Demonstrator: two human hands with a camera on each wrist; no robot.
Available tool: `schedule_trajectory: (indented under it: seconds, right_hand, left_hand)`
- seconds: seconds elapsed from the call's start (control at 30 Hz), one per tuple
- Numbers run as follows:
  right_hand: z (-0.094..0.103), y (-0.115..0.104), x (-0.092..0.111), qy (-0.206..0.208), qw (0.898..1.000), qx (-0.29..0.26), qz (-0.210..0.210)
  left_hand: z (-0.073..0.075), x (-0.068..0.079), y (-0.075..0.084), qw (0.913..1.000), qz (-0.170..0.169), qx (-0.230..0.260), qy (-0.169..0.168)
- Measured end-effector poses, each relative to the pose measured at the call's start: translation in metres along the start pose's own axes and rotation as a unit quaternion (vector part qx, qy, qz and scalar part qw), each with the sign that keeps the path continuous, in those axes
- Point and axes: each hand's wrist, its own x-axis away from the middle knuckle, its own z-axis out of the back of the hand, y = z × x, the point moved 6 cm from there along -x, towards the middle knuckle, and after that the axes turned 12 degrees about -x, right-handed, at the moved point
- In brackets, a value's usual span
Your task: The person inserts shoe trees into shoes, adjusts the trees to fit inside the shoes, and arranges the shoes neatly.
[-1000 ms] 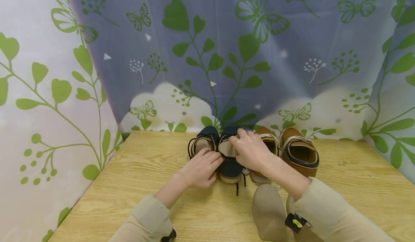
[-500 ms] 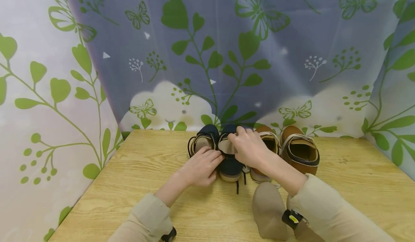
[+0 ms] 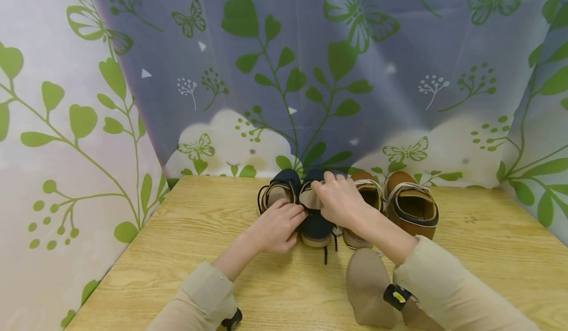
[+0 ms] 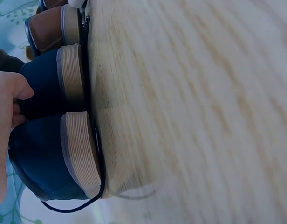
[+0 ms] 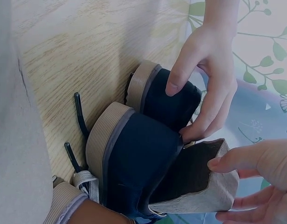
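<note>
Two navy shoes stand side by side at the back of the table: a left one point(image 3: 284, 177) and a right one point(image 3: 316, 231) with loose black laces. My right hand point(image 3: 341, 200) pinches a grey-beige moulded cardboard shoe insert point(image 5: 199, 201) by its edge, thumb on one side and fingers on the other. The insert's far end is hidden inside the right navy shoe. My left hand point(image 3: 277, 225) hovers over the left shoe's heel, with fingertips touching the right shoe's collar point(image 5: 181, 140). Its thumb point(image 4: 24, 91) stands apart from the fingers.
Two brown shoes with pale laces stand to the right; the outer one point(image 3: 410, 222) shows fully, the inner one point(image 3: 366, 180) is partly behind my right hand. Two more cardboard inserts point(image 3: 368, 284) lie nearer me on the wooden table point(image 3: 177, 252). A patterned curtain point(image 3: 266, 84) hangs behind.
Both hands keep nearly the same place on the shoe and insert. My right wrist has shifted slightly to the left; the whole view has tilted a little.
</note>
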Motion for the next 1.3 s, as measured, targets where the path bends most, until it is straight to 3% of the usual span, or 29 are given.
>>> schedule_trajectory:
  seconds: [1.3]
  right_hand:
    - [-0.011,0.002,-0.008,-0.012,1.000,0.001,-0.004]
  left_hand:
    - [-0.002,0.001,0.001,0.9998,0.012,0.017,-0.002]
